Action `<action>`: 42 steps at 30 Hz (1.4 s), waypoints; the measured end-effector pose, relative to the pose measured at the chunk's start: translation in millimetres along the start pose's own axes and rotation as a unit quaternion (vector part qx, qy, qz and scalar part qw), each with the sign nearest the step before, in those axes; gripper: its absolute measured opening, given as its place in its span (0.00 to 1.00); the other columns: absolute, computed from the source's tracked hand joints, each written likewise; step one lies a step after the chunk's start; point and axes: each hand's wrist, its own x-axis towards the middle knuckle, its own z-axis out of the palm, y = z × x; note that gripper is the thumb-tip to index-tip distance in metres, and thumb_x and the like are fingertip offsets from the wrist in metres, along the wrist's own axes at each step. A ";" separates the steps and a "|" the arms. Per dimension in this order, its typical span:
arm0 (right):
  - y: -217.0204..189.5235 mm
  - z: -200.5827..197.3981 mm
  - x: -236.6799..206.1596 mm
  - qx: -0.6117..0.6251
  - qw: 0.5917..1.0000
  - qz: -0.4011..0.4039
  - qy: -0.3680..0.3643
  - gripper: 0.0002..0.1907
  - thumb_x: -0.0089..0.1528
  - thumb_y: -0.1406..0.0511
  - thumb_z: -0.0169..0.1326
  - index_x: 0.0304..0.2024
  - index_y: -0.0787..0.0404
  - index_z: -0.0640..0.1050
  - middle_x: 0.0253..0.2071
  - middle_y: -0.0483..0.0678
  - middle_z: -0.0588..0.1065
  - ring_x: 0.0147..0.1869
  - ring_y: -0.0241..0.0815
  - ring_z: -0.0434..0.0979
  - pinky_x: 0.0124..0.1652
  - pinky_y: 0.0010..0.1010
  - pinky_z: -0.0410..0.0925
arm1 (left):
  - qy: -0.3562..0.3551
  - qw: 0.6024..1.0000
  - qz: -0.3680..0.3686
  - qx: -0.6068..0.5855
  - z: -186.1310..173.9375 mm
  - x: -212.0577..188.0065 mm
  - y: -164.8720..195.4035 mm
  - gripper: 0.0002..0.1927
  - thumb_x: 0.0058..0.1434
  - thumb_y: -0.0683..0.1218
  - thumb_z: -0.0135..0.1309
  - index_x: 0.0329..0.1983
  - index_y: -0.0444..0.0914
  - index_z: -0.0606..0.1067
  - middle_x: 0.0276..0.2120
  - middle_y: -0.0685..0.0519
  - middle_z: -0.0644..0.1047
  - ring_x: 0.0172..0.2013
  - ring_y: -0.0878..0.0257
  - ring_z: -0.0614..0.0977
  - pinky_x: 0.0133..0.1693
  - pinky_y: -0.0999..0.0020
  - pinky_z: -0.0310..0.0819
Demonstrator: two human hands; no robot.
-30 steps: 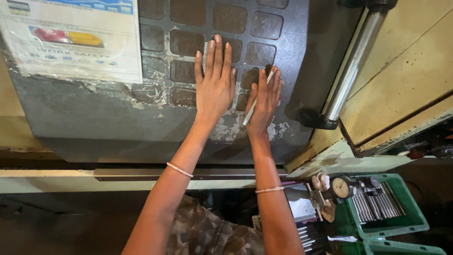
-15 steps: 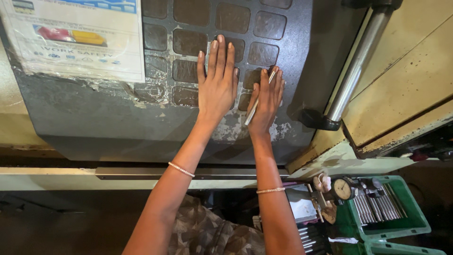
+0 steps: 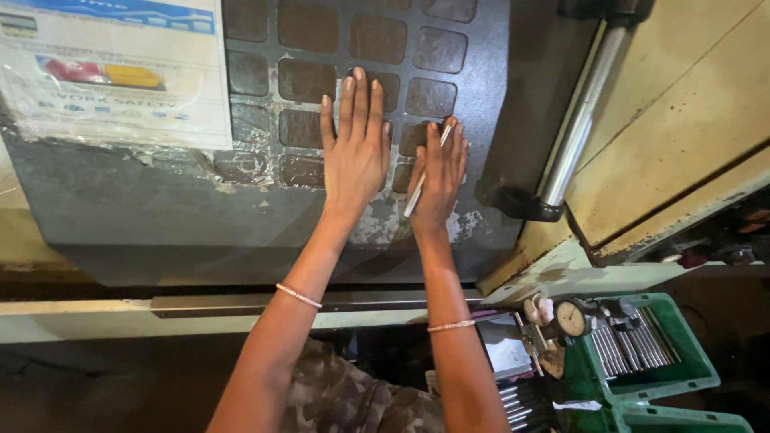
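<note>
My left hand (image 3: 355, 152) lies flat, fingers spread, on a dark grey metal panel (image 3: 160, 208) with a grid of worn square pads. Right beside it my right hand (image 3: 439, 180) also presses on the panel, with a thin silver rod (image 3: 425, 172) held between thumb and fingers, pointing up and to the right. The two hands almost touch. Each wrist wears a thin bracelet.
A plastic-covered paper sheet (image 3: 112, 72) is stuck to the panel's upper left. A shiny metal bar handle (image 3: 579, 120) runs down the panel's right edge beside a cream door (image 3: 682, 104). Below right, a green tray (image 3: 690, 369) holds metal rods and a dial gauge (image 3: 571, 318).
Both hands have stayed pressed on the panel. The view has shifted slightly.
</note>
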 end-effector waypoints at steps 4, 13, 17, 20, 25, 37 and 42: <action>0.8 0.4 -0.1 -0.003 1.000 -0.002 0.002 0.22 0.72 0.69 0.52 0.69 0.64 0.68 0.73 0.62 0.63 0.80 0.61 0.59 0.75 0.54 0.53 | 0.002 1.000 0.000 -0.008 -1.0 -0.9 0.3 0.29 0.76 0.48 0.45 0.76 0.32 0.60 0.77 0.41 0.54 0.77 0.51 0.53 0.75 0.45 0.37; 1.5 0.6 -0.3 -0.007 1.000 -0.006 0.007 0.22 0.71 0.70 0.52 0.68 0.64 0.69 0.72 0.63 0.65 0.79 0.62 0.61 0.75 0.54 0.54 | 0.010 1.000 0.002 0.000 2.0 -1.1 0.3 0.29 0.77 0.48 0.45 0.77 0.32 0.60 0.77 0.41 0.55 0.77 0.52 0.52 0.75 0.46 0.36; 1.0 0.2 0.0 -0.009 1.000 -0.007 0.006 0.22 0.71 0.70 0.53 0.68 0.64 0.69 0.71 0.63 0.65 0.79 0.62 0.61 0.75 0.53 0.55 | 0.003 1.000 -0.001 -0.007 1.7 -1.1 0.1 0.29 0.76 0.48 0.45 0.77 0.32 0.60 0.77 0.40 0.55 0.77 0.51 0.53 0.75 0.45 0.36; 0.4 0.0 -0.2 -0.007 1.000 -0.006 0.005 0.22 0.71 0.70 0.53 0.68 0.64 0.69 0.71 0.63 0.65 0.79 0.62 0.61 0.75 0.53 0.54 | 0.004 1.000 0.000 -0.003 1.3 -1.9 0.0 0.29 0.77 0.48 0.45 0.77 0.32 0.60 0.77 0.40 0.55 0.77 0.51 0.53 0.75 0.46 0.36; 0.8 0.3 -0.5 -0.004 1.000 -0.003 0.004 0.22 0.71 0.70 0.53 0.68 0.64 0.69 0.72 0.63 0.65 0.79 0.62 0.60 0.75 0.54 0.54 | 0.007 1.000 0.005 0.007 2.6 -1.1 -0.4 0.29 0.77 0.48 0.45 0.77 0.31 0.60 0.77 0.40 0.54 0.77 0.51 0.52 0.75 0.45 0.36; 2.6 1.7 -2.2 -0.004 1.000 -0.002 0.002 0.22 0.71 0.71 0.52 0.68 0.65 0.69 0.73 0.63 0.63 0.80 0.61 0.60 0.75 0.53 0.54 | 0.005 1.000 0.004 0.014 6.1 -3.0 -0.8 0.29 0.77 0.49 0.45 0.77 0.32 0.59 0.77 0.41 0.54 0.77 0.52 0.53 0.75 0.45 0.35; 1.2 0.4 -0.9 -0.004 1.000 -0.005 0.004 0.22 0.71 0.71 0.52 0.67 0.65 0.70 0.72 0.63 0.64 0.79 0.62 0.60 0.74 0.54 0.54 | 0.008 1.000 0.003 0.008 4.8 -2.8 -0.9 0.30 0.77 0.49 0.45 0.77 0.32 0.59 0.77 0.41 0.54 0.77 0.52 0.53 0.75 0.45 0.36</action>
